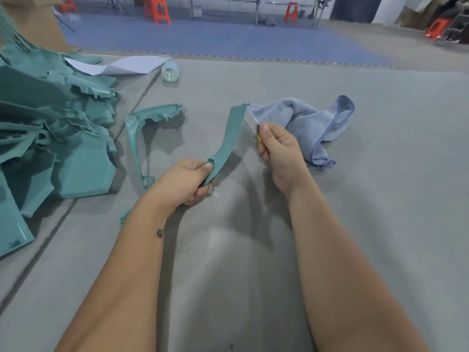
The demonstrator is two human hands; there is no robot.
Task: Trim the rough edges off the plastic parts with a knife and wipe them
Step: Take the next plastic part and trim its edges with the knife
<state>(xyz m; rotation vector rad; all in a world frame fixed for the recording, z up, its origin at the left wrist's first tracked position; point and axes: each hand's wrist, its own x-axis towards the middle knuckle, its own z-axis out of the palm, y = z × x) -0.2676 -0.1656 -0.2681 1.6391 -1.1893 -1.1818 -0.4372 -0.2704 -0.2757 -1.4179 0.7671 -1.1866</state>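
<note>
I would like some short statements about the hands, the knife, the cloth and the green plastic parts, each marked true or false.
1. The left hand grips the curved green plastic strip at its lower end. True.
2. The right hand holds the crumpled blue-grey cloth. False: it holds the yellow-handled knife; the cloth lies on the grey mat.
3. The pile of green plastic parts lies on the person's left. True.
4. The clear plastic cup stands upright. False: it lies on its side.

Paper sheet [121,65]: flat on the grey mat, far beyond the grip, leftward.
Clear jar [169,71]: just beside the sheet.
Orange stools [156,9]: distant background.
</note>
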